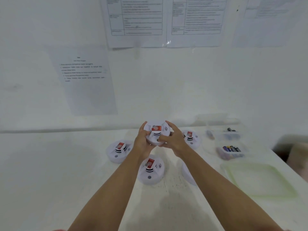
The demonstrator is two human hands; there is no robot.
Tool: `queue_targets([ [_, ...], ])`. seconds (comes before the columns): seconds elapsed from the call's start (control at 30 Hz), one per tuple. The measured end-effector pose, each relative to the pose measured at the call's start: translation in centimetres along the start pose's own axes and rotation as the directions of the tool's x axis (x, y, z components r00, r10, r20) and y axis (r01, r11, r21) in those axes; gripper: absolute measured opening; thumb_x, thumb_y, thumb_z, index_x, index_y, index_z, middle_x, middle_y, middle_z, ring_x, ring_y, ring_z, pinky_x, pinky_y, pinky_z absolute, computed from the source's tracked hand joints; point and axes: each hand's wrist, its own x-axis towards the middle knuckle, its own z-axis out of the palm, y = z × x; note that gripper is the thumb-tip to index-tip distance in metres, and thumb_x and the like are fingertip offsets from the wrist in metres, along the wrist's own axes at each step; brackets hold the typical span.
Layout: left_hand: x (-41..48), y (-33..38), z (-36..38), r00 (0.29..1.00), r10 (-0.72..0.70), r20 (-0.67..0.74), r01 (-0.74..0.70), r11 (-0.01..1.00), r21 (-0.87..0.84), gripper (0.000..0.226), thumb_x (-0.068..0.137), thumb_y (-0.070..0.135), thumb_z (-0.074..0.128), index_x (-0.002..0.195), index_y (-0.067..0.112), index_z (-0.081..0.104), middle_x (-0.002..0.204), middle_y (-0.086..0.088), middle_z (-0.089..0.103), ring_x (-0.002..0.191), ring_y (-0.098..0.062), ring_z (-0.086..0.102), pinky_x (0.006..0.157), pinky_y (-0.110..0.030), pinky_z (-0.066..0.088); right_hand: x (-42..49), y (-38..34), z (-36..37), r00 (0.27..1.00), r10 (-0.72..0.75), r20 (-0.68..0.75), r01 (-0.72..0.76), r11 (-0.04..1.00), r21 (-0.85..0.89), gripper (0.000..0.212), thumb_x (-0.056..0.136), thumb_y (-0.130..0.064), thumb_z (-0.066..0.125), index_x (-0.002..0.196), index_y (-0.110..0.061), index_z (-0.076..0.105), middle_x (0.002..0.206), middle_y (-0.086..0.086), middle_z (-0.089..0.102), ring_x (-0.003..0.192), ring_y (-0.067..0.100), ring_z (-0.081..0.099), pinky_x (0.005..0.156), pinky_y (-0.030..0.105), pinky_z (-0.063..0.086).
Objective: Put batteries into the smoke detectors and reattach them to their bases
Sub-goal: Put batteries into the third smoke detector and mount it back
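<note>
Both hands hold one white smoke detector (156, 130) with a red sticker, raised above the table. My left hand (143, 140) grips its left rim from below. My right hand (172, 139) curls round its right rim, thumb on the front. Three more white detectors with red stickers lie on the white table: one at the left (119, 150), one near the middle (150, 170), one behind my right hand (191, 138). A white round part (187, 173) shows partly under my right forearm. Batteries (231, 149) lie in a clear tub at the right.
A second clear tub (223, 130) with a few batteries stands at the back right. A pale green lid or tray (260, 179) lies at the right near the table's edge. Printed sheets (86, 79) hang on the white wall behind the table (58, 164).
</note>
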Motion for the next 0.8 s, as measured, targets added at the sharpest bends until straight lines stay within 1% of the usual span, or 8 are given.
queue_targets([
  [0.07,0.2,0.1,0.2,1.000,-0.001,-0.011,0.001,1.000,-0.007,0.045,0.098,0.027,0.042,0.140,0.012,0.042,0.135,-0.017,0.053,0.119,-0.036,0.054,0.072,-0.040,0.057,0.4,0.2,-0.2,1.000,-0.015,0.006,0.015,1.000,-0.005,0.055,0.076,0.016,0.058,0.089,-0.038,0.053,0.089,-0.004,0.063,0.079,0.010,0.061,0.057,0.029,0.057],
  [0.1,0.3,0.1,0.3,1.000,-0.006,-0.008,0.006,1.000,-0.007,0.044,0.098,0.029,0.042,0.138,0.011,0.045,0.131,-0.016,0.056,0.116,-0.034,0.056,0.072,-0.039,0.057,0.6,0.3,-0.3,1.000,-0.013,0.008,0.013,1.000,-0.004,0.055,0.075,0.015,0.059,0.092,-0.036,0.054,0.090,-0.004,0.063,0.080,0.011,0.061,0.057,0.029,0.057],
  [0.17,0.2,0.3,0.5,1.000,-0.012,0.001,0.012,1.000,-0.004,0.043,0.098,0.033,0.041,0.134,0.010,0.050,0.124,-0.013,0.061,0.110,-0.030,0.059,0.071,-0.037,0.057,1.0,0.6,-0.4,1.000,0.005,0.010,-0.005,1.000,0.000,0.055,0.075,0.014,0.060,0.107,-0.030,0.053,0.093,-0.003,0.064,0.083,0.011,0.062,0.058,0.029,0.058],
  [0.23,0.4,0.2,0.4,1.000,0.007,0.015,-0.007,1.000,0.013,0.043,0.098,0.033,0.040,0.134,0.011,0.050,0.122,-0.013,0.061,0.105,-0.027,0.062,0.070,-0.036,0.057,1.4,0.8,-0.5,1.000,0.018,0.009,-0.018,1.000,0.001,0.061,0.075,0.013,0.061,0.120,-0.025,0.049,0.096,-0.002,0.064,0.085,0.012,0.062,0.059,0.030,0.059],
  [0.43,0.5,0.1,0.5,1.000,-0.023,-0.004,0.023,0.998,-0.055,0.040,0.098,0.032,0.042,0.132,0.013,0.051,0.110,-0.009,0.066,0.098,-0.025,0.064,0.072,-0.037,0.057,1.8,1.2,-0.6,0.999,0.032,0.020,-0.032,0.999,0.015,0.065,0.074,0.013,0.062,0.127,-0.023,0.047,0.109,0.006,0.063,0.089,0.015,0.062,0.063,0.032,0.059],
  [0.57,0.6,-0.1,0.6,1.000,-0.008,-0.019,0.006,0.998,-0.056,0.042,0.096,0.026,0.044,0.136,0.013,0.048,0.118,-0.011,0.063,0.100,-0.026,0.063,0.071,-0.039,0.057,2.1,1.3,-0.9,0.999,0.035,0.021,-0.035,0.999,0.016,0.068,0.074,0.012,0.063,0.130,-0.022,0.047,0.113,0.008,0.063,0.092,0.017,0.062,0.064,0.033,0.059],
  [0.67,0.6,-0.1,0.8,1.000,-0.007,-0.009,0.006,0.999,-0.045,0.040,0.098,0.031,0.042,0.132,0.013,0.050,0.118,-0.012,0.063,0.099,-0.025,0.063,0.071,-0.038,0.057,2.3,1.5,-1.1,0.999,0.037,0.024,-0.037,0.999,0.016,0.066,0.074,0.012,0.063,0.128,-0.023,0.049,0.112,0.009,0.064,0.093,0.021,0.063,0.067,0.037,0.058],
  [0.8,0.9,-0.3,0.6,0.999,-0.004,-0.041,0.003,0.999,-0.041,0.043,0.097,0.028,0.043,0.138,0.014,0.045,0.129,-0.015,0.058,0.107,-0.030,0.061,0.071,-0.039,0.058,2.7,1.9,-1.3,0.999,0.049,0.021,-0.049,0.999,0.014,0.069,0.073,0.013,0.062,0.132,-0.019,0.047,0.116,0.013,0.063,0.096,0.026,0.062,0.072,0.042,0.057],
])
